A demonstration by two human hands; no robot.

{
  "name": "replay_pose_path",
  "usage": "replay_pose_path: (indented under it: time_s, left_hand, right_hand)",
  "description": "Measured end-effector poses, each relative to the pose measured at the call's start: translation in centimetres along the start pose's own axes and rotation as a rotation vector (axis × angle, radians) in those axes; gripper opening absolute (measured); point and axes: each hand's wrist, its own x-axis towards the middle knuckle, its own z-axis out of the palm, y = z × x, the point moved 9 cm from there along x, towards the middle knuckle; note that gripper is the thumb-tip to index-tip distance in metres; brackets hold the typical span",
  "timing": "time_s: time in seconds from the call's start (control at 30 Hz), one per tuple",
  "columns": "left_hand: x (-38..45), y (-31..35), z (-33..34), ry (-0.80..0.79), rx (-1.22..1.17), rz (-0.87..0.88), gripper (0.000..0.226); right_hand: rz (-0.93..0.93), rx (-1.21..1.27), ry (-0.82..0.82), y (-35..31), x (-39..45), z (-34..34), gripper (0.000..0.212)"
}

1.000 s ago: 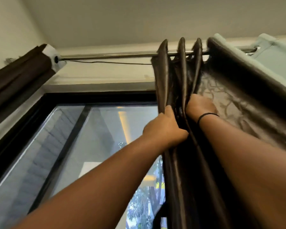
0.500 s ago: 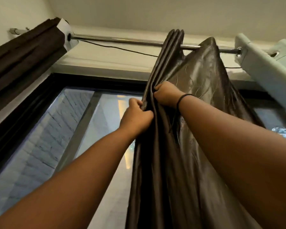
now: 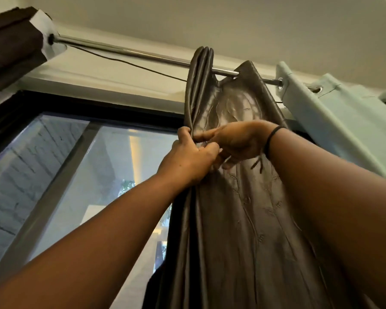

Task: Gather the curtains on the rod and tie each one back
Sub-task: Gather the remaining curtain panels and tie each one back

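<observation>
Brown satin folds of the patterned curtain (image 3: 243, 219) are bunched in her left hand (image 3: 187, 159), fingers curled tight; the right hand (image 3: 234, 142) pinches the cloth beside it. It hangs from the chrome rod (image 3: 125, 52), between a dark brown curtain (image 3: 11, 47) and a pale green curtain (image 3: 343, 130). No writing shows.

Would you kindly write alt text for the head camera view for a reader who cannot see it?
Seen from below, a person's left hand grips the bunched folds of a brown satin curtain hanging from a metal rod, while the right hand reaches in beside it. A pale green curtain hangs farther right.
</observation>
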Motion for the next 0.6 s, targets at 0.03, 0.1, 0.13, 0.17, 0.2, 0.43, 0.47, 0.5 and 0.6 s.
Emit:
replay_pose_path:
  time_s: [0.03, 0.1, 0.13, 0.17, 0.2, 0.43, 0.47, 0.5, 0.6]
  left_hand:
    - [0.0, 0.6, 0.1, 0.004, 0.024, 0.004, 0.081]
    - [0.1, 1.4, 0.2, 0.022, 0.089, 0.007, 0.091]
    - [0.3, 1.4, 0.2, 0.023, 0.113, -0.004, 0.095]
    - [0.5, 1.6, 0.4, 0.022, 0.135, -0.023, 0.097]
    - [0.7, 1.6, 0.4, 0.018, 0.159, -0.044, 0.097]
    - [2.6, 2.4, 1.6, 0.017, 0.425, -0.093, 0.062]
    - [2.9, 2.4, 1.4, 0.038, 0.474, -0.085, 0.051]
    - [3.1, 2.4, 1.2, 0.062, 0.5, -0.082, 0.042]
    - [3.7, 1.9, 0.3, 0.123, 0.487, -0.084, 0.03]
  right_hand:
    - [0.015, 0.039, -0.005, 0.9, -0.9, -1.2, 0.031]
    - [0.052, 0.014, 0.335, 2.9, -2.4, -6.7, 0.033]
    - [0.106, -0.123, 0.633, 3.8, -3.8, -10.1, 0.037]
    - [0.213, -0.357, 0.929, 4.6, -5.9, -13.1, 0.043]
    - [0.341, -0.547, 1.133, 5.3, -7.8, -14.6, 0.051]
    - [0.276, -0.485, 0.993, 9.9, -7.1, -15.1, 0.024]
    - [0.237, -0.528, 0.987, 9.5, -6.5, -14.4, 0.018]
    - [0.214, -0.553, 0.979, 9.2, -5.8, -13.7, 0.014]
    - [0.145, -0.585, 0.972, 8.4, -3.8, -12.0, 0.011]
